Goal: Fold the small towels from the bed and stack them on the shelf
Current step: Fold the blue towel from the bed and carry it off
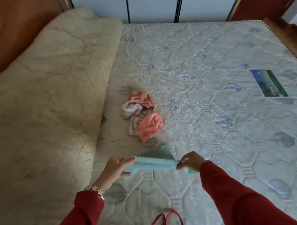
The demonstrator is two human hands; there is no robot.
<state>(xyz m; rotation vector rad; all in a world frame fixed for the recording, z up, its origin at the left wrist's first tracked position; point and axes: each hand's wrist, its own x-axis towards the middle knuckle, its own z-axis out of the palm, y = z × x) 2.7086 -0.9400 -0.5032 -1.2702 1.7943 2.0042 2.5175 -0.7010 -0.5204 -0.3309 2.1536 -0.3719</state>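
While both hands hold it just above the bed [205, 52], the pale blue towel [152, 163] is stretched between them near the bed's near edge, partway into a fold. The left hand [116, 167] grips one end with thumb on top and fingers curled beneath; the right hand [189, 161] pinches the other end between thumb and fingertips. One flap of the cloth trails away behind the taut strip, and a corner droops below the right hand — so the layers do not look matched yet.

To fold it well, I would judge the job is to keep the strip tight, bring the trailing flap level with the held edge, then lay it flat on the mattress and smooth it before folding again.

Farther toward the middle of the bed lies a crumpled heap still unfolded: a pink towel [150, 126], a striped pale towel [132, 109] and another pink one [141, 99] — touching one another. No shelf is in view.
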